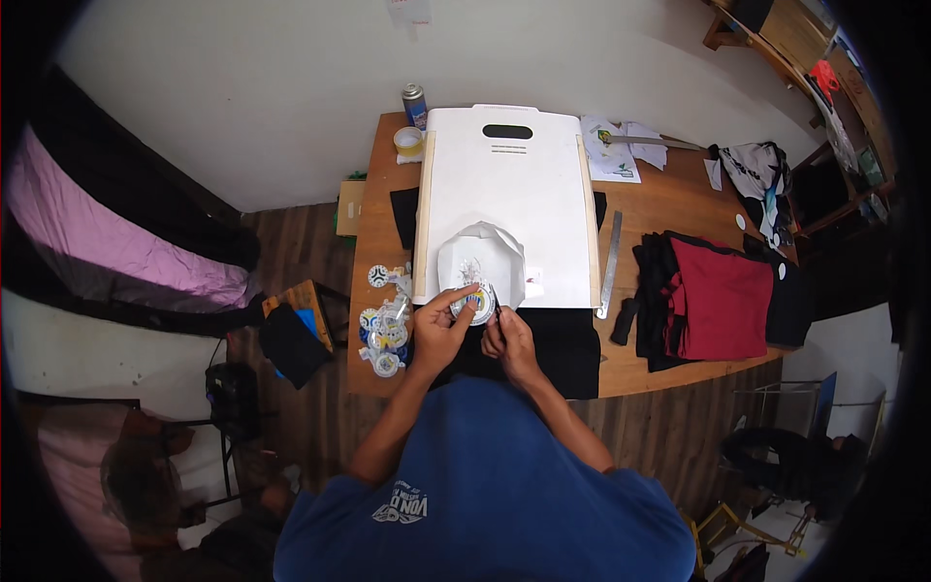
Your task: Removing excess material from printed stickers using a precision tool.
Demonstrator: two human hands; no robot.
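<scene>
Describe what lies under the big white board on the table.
Black fabric shows past the white board's near edge and beside it at the left. How far it runs beneath is covered. Both hands work a round sticker there.

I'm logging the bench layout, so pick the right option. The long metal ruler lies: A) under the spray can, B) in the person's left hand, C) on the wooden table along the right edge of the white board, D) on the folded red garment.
C: the long metal ruler lies on the wooden table, beside the right edge of the flat white board, apart from the folded red garment.
</scene>
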